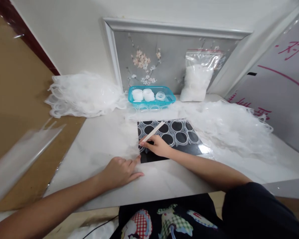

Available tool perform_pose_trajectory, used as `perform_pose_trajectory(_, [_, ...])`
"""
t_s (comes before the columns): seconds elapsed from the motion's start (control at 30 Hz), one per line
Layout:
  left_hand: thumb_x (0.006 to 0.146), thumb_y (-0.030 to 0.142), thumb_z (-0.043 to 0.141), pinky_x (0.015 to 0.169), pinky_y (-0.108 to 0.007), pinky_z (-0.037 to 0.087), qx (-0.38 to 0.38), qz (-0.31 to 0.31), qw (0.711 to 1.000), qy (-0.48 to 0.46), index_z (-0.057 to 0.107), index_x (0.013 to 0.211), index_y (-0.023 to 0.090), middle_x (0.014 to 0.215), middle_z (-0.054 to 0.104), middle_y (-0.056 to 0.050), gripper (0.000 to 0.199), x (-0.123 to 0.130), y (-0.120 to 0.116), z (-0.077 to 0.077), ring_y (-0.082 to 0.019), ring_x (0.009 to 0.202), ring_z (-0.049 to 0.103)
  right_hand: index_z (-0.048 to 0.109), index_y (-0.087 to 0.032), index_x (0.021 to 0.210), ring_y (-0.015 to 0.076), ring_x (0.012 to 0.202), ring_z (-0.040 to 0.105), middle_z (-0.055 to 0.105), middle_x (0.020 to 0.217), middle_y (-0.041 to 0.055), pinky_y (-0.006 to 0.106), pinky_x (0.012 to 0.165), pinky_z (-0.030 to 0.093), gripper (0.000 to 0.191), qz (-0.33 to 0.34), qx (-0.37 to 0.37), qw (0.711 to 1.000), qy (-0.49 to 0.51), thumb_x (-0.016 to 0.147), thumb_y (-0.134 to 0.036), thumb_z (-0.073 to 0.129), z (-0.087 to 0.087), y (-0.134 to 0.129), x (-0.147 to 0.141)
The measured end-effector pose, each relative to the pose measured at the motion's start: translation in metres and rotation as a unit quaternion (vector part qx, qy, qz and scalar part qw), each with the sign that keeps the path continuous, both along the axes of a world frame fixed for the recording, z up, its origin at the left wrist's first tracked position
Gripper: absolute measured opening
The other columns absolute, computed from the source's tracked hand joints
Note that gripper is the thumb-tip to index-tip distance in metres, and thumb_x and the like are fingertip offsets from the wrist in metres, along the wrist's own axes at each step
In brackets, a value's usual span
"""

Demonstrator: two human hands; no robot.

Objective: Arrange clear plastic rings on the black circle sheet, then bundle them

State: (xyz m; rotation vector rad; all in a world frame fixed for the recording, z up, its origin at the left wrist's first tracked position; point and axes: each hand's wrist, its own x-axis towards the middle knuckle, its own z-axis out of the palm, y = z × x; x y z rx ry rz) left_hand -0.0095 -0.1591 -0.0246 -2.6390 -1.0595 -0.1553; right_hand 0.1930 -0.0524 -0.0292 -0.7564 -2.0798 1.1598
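At left edge of black sheet (180, 138) | right hand (157, 145) grips stick (153, 131) | left hand (120, 172) open | tabletop (99, 146) room leftward

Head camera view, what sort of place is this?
Probably a small indoor craft or piecework station, though I can't be certain: the right hand holds a pale stick at a ring-patterned sheet, and white translucent material lies heaped on both sides.
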Motion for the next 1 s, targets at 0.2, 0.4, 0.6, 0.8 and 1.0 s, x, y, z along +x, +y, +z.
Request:
perform_pose_trajectory(0.2, [0.095,0.060,0.034,0.046,-0.028,0.041,-0.065,0.068,0.996,0.013,0.056,0.126,0.008,0.067,0.071,-0.008,0.064,0.008,0.004,-0.003,-0.021,0.053,0.066,0.071,-0.019,0.089,0.0187,0.084,0.068,0.074,0.087,0.0043,0.031,0.078,0.052,0.021,0.022,-0.015,1.000,-0.004,0.089,-0.036,0.059,-0.008,0.000,0.004])
perform_pose_trajectory(0.4, [0.096,0.059,0.034,0.045,-0.028,0.038,-0.048,0.062,0.997,-0.013,0.060,0.119,0.008,0.068,0.071,-0.007,0.061,0.008,0.004,-0.003,-0.020,0.051,0.065,0.071,-0.018,0.091,0.0189,0.085,0.068,0.074,0.089,0.0053,0.031,0.079,0.051,0.020,0.026,0.013,0.999,-0.025,0.090,-0.033,0.058,-0.008,-0.001,0.003])
perform_pose_trajectory(0.6, [0.094,0.061,0.034,0.043,-0.028,0.038,-0.017,0.085,0.996,0.005,0.063,0.118,0.010,0.059,0.069,-0.009,0.063,0.006,0.005,-0.002,-0.023,0.048,0.064,0.071,-0.019,0.092,0.0190,0.085,0.069,0.074,0.090,0.0052,0.032,0.079,0.052,0.018,0.020,0.049,0.998,-0.028,0.090,-0.030,0.058,-0.009,-0.002,0.002])
perform_pose_trajectory(0.8, [0.094,0.061,0.036,0.042,-0.028,0.036,-0.013,0.090,0.996,0.012,0.060,0.123,0.010,0.059,0.069,-0.008,0.064,0.006,0.006,-0.001,-0.022,0.048,0.064,0.068,-0.021,0.100,0.0277,0.130,0.049,0.073,0.103,0.0054,0.051,0.111,0.034,0.020,0.063,0.249,0.961,-0.098,0.094,-0.019,0.049,-0.010,-0.009,0.006])
perform_pose_trajectory(1.0, [0.098,0.039,0.046,0.044,-0.027,0.035,0.074,0.003,0.995,-0.068,0.065,0.102,0.015,0.058,0.066,0.001,0.032,-0.002,0.012,0.005,-0.015,0.048,0.062,0.069,-0.021,0.094,0.0265,0.113,0.059,0.074,0.092,0.0053,0.057,0.111,0.030,0.018,0.036,0.280,0.955,-0.093,0.090,-0.015,0.052,-0.011,-0.011,0.003])
